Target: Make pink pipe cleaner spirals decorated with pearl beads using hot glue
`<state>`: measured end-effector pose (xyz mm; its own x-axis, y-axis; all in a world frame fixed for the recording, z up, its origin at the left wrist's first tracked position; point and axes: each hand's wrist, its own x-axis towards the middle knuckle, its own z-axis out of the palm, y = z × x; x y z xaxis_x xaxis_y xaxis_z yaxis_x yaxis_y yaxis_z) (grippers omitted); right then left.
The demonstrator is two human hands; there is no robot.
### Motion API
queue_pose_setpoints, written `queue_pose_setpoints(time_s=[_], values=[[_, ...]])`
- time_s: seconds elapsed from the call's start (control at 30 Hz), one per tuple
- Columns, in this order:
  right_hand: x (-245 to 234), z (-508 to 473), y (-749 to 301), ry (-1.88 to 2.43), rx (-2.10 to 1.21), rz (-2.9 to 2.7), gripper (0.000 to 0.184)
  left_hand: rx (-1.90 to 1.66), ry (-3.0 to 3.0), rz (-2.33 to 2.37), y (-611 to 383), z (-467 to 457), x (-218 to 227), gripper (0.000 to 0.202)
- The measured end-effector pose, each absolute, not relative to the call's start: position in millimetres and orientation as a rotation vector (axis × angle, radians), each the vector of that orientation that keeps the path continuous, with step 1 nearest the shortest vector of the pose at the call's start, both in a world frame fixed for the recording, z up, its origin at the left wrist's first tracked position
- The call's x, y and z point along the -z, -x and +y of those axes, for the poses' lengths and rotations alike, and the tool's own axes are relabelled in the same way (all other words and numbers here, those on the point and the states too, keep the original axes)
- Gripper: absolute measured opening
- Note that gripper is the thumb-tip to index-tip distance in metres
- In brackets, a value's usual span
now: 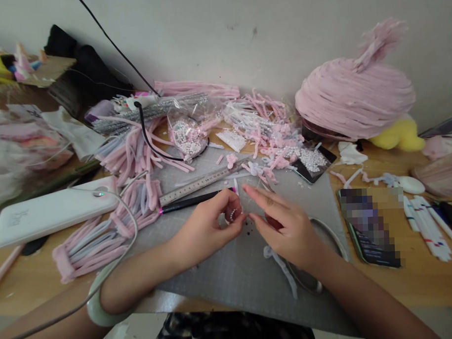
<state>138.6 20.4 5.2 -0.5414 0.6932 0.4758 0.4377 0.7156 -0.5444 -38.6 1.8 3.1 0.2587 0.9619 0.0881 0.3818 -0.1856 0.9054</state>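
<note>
My left hand (pixel 209 227) is curled in a pinch over the grey cutting mat (pixel 233 268). It holds a small pink piece with white beads (pixel 233 214) between thumb and fingers. My right hand (pixel 283 224) meets it from the right, its thumb and forefinger pinched at the same small piece, the index finger stretched toward it. A pale bangle (pixel 95 305) sits on my left wrist. A metal ruler (pixel 200 182) and a black pen (pixel 193 201) lie just beyond my hands. A white fuzzy stem (pixel 283 269) lies on the mat under my right wrist.
Pink and white pipe cleaners (pixel 129 158) pile up at left and back. Bags of white beads (pixel 188 136) lie behind the mat. A white power bank (pixel 49 210) sits at left, a phone (pixel 372 226) at right, a big pink wound shape (pixel 357 93) at back right.
</note>
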Motion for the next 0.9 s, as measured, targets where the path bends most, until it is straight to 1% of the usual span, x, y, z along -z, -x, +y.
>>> queue_pose_setpoints(time_s=[0.13,0.23,0.43,0.57,0.67,0.77,0.9], values=[[-2.2,20.0,-139.7,0.942,-0.298,-2.31,0.037,-0.892,-1.727,1.272,39.1,1.9,-2.2,0.007],[-3.2,20.1,-141.3,0.955,-0.21,-2.409,0.031,-0.926,-1.62,1.233,38.1,1.7,0.1,0.006],[-5.4,19.9,-142.0,0.94,0.066,-2.482,0.03,-0.964,-1.186,1.04,33.8,2.8,-3.1,0.014],[-4.0,21.5,-142.6,0.943,0.179,-2.502,0.033,-0.94,-1.075,1.008,33.1,5.8,-1.4,0.017],[-2.8,23.4,-142.8,0.868,0.165,-2.486,0.035,-0.9,-1.003,0.982,33.8,7.6,2.7,0.021],[-2.4,23.2,-142.8,0.851,0.084,-2.475,0.036,-0.868,-0.987,0.982,34.8,8.2,5.1,0.021],[-2.7,19.2,-142.8,0.911,-0.017,-2.44,0.026,-0.875,-0.982,0.972,35.6,7.8,2.6,0.02]])
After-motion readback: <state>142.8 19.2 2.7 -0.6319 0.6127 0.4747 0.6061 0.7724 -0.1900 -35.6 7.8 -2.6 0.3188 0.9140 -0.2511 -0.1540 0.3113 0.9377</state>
